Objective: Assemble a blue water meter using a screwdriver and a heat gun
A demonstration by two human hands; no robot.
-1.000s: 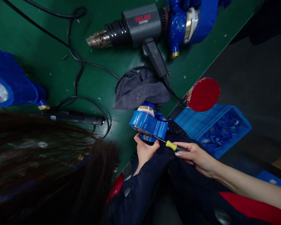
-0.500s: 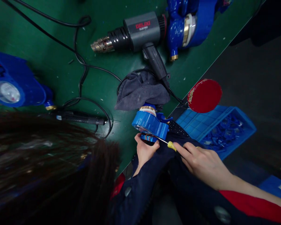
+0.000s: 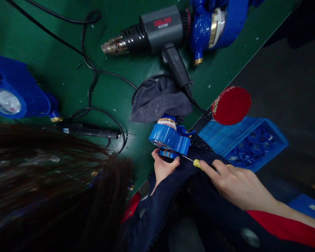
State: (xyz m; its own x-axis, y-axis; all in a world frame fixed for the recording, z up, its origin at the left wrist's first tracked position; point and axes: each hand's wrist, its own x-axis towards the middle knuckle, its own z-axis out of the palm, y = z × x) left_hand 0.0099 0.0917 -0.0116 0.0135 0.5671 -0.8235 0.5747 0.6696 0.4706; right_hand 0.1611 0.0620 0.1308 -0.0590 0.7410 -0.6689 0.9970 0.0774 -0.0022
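A blue water meter (image 3: 170,137) with a brass ring rests at the near edge of the green table (image 3: 68,77). My left hand (image 3: 163,167) grips it from below, fingers closed around its underside where coloured wires show. My right hand (image 3: 236,185) is closed on a small yellow-handled screwdriver (image 3: 196,163). Its thin shaft points left into the meter's underside.
A grey rag (image 3: 160,99) lies just behind the meter. A heat gun (image 3: 152,33) and black cables lie farther back, beside another blue meter (image 3: 215,24). A third meter (image 3: 10,99) sits at left, a soldering iron (image 3: 89,131) near it. A red disc (image 3: 231,105) and blue crate (image 3: 241,141) are at right.
My right hand has turned over the screwdriver and slid a little right and down along it. The meter and my left hand have hardly moved.
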